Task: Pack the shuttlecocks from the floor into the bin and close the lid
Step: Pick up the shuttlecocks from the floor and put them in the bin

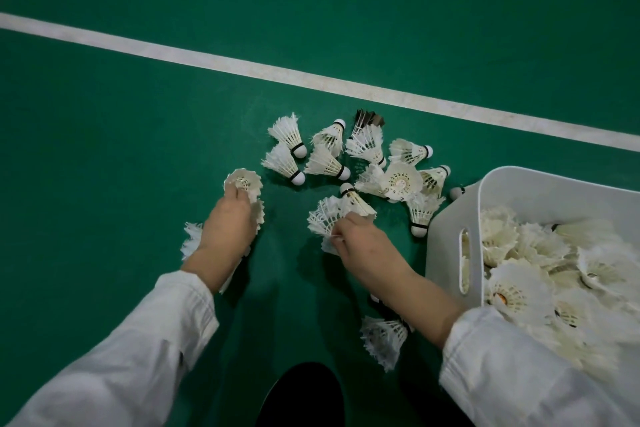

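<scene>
Several white feather shuttlecocks [367, 163] lie scattered on the green court floor ahead of me. My left hand [227, 229] grips a bunch of shuttlecocks [243, 182], with feathers sticking out above and beside the fingers. To its right, my right hand [360, 244] holds a few shuttlecocks [332, 215] just above the floor. The white plastic bin [446, 253] stands at the right, open and filled with many shuttlecocks. One more shuttlecock [382, 340] lies under my right forearm. No lid is in view.
A white court line [242, 64] crosses the green floor beyond the pile. A dark rounded shape [301, 395], perhaps my knee or shoe, sits at the bottom middle. One dark-feathered shuttlecock [369, 118] lies at the far side of the pile.
</scene>
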Available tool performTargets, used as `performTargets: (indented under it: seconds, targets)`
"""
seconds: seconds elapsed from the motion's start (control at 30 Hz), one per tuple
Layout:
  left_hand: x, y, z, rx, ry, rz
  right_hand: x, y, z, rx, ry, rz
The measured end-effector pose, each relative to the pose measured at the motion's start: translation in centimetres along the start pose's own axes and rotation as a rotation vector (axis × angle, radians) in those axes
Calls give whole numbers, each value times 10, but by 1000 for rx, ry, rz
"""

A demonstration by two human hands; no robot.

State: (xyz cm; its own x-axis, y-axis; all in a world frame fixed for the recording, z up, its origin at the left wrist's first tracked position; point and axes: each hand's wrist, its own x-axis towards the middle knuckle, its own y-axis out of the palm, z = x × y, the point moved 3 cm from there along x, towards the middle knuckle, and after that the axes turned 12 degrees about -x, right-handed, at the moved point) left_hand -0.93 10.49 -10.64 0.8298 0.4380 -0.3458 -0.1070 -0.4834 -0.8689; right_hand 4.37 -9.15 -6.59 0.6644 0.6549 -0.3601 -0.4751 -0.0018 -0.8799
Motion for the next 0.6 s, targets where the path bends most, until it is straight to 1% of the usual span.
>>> performTargets:
  seconds: [0.1,0.27,0.4,0.5,0.6]
  targets:
    - [-1,-4,0,27,22,-26,-1,-1,2,1,-17,-17]
    - [-7,-32,-17,-103,63,-147,-9,-20,-2,34,-35,-106]
    - [-20,-60,-58,-119,126,-187,-20,-44,-12,29,-38,-180]
    - [-31,-73,-90,-141,214,-214,-35,-71,-21,18,-54,-199]
    - [-45,-86,-131,-193,325,-248,-63,-115,-39,-27,-73,-247]
